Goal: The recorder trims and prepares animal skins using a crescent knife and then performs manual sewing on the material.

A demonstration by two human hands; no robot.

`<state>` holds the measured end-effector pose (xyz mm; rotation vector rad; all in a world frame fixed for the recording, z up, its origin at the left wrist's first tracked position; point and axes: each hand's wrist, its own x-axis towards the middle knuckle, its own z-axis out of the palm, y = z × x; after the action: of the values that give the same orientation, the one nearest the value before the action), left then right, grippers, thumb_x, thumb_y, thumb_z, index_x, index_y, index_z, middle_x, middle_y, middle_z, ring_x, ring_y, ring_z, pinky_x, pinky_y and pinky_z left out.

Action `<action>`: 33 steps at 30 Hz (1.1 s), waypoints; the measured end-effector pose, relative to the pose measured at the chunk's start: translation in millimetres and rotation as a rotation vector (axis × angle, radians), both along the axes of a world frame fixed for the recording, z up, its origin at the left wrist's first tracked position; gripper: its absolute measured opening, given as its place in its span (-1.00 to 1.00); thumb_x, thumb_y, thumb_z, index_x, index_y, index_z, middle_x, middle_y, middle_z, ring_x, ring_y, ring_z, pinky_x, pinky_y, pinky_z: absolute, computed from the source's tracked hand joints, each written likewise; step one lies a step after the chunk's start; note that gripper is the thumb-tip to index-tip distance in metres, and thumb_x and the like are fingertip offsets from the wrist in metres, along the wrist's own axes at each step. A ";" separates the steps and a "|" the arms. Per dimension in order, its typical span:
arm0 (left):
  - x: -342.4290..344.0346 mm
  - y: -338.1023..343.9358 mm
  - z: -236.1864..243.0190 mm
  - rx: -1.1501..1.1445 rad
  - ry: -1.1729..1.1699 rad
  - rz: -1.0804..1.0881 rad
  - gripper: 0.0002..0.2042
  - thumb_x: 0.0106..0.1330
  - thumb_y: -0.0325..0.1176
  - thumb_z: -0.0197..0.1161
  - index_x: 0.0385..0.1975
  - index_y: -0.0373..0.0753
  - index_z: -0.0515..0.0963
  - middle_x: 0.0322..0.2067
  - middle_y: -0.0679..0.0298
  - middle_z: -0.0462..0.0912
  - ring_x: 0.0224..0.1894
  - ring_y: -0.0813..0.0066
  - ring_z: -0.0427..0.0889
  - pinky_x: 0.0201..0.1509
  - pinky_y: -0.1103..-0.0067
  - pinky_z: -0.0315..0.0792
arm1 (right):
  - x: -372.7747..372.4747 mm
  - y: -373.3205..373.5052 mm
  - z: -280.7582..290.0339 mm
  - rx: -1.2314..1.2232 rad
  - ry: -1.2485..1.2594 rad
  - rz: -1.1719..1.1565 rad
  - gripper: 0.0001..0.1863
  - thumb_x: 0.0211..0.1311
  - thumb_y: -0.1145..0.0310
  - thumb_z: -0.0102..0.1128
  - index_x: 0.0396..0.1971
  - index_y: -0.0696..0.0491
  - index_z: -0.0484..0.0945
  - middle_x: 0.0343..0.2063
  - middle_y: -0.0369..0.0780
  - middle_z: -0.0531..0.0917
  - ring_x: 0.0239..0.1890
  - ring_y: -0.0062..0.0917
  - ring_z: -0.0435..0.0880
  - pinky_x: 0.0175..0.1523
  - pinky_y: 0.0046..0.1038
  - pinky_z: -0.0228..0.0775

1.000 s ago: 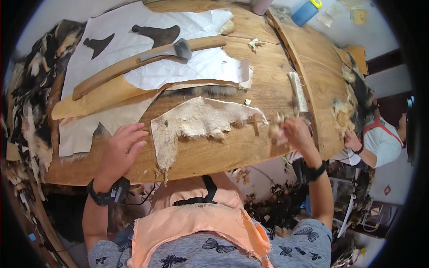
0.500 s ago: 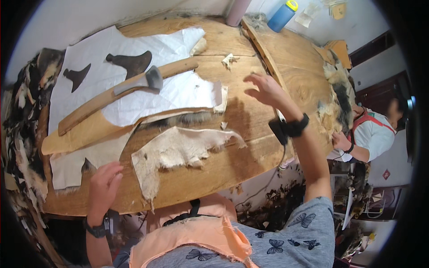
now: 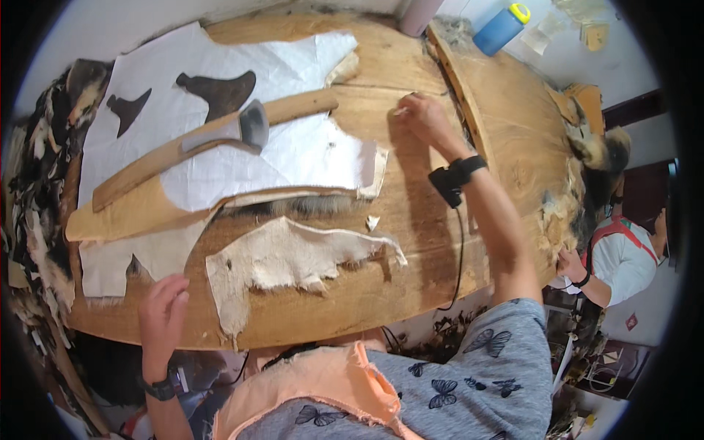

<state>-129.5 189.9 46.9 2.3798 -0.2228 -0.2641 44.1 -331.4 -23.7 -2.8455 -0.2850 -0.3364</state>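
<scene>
The right hand [image 3: 431, 121] reaches out over the tabletop [image 3: 345, 301], its grip drawn into a pinch, apparently closed on a small pale scrap [image 3: 401, 111]; so narrow a hold suits something that small and thin. The left hand [image 3: 163, 308] has nothing in its grip: the fingers are loosely extended near the front edge, just beside a larger hide [image 3: 154, 242], perhaps to steady the body while the other arm is stretched; whether it touches the wood, I cannot tell. To its right an uneven piece of hide [image 3: 286, 257] lies flat, pale side up, ragged edge toward the person, with a smaller bit [image 3: 372, 222] just beyond. Farther off, white paper [image 3: 286, 66] is spread over hide, whose dark fur [image 3: 315, 204] shows along the near side. A wooden bar [image 3: 139, 170] crosses the paper with a metal tool [image 3: 253, 128] resting on it, probably as weights keeping the sheet flat. A blue bottle [image 3: 502, 29] stands at the back, and a co-worker [image 3: 622, 249] is at the right.
</scene>
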 end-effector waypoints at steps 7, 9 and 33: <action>11.9 -27.4 -1.1 -0.042 0.021 0.068 -0.83 0.19 -0.50 0.13 -0.25 -0.39 0.54 -0.20 0.09 0.59 -0.17 0.33 0.59 -0.12 0.58 0.43 | -102.3 74.4 54.7 0.092 0.181 0.463 -0.95 0.04 0.43 0.23 -0.46 0.03 0.57 -0.51 -0.27 0.50 -0.49 -0.54 0.52 -0.42 -0.52 0.42; 20.4 -34.4 0.5 0.105 0.068 0.096 -0.83 0.19 -0.49 0.14 -0.25 -0.37 0.55 -0.27 0.12 0.60 -0.26 0.38 0.59 -0.19 0.61 0.45 | -122.5 94.0 50.9 0.035 0.223 0.495 -0.88 -0.05 0.45 0.23 -0.44 0.04 0.53 -0.50 -0.23 0.49 -0.46 -0.40 0.52 -0.39 -0.42 0.40; 36.5 -33.1 -41.7 -0.211 -0.159 -0.263 -0.78 0.05 -0.42 0.26 -0.29 -0.29 0.49 -0.39 0.09 0.56 -0.32 0.14 0.56 -0.24 0.42 0.42 | -167.1 180.3 54.3 0.138 0.180 0.149 -0.71 -0.02 0.48 0.22 -0.22 0.15 0.51 -0.44 -0.11 0.58 -0.34 -0.24 0.54 -0.23 -0.33 0.38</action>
<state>-92.9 156.8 5.3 2.1605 -0.6114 -0.1637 -123.1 -151.0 30.6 -2.6765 -0.4165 -0.0662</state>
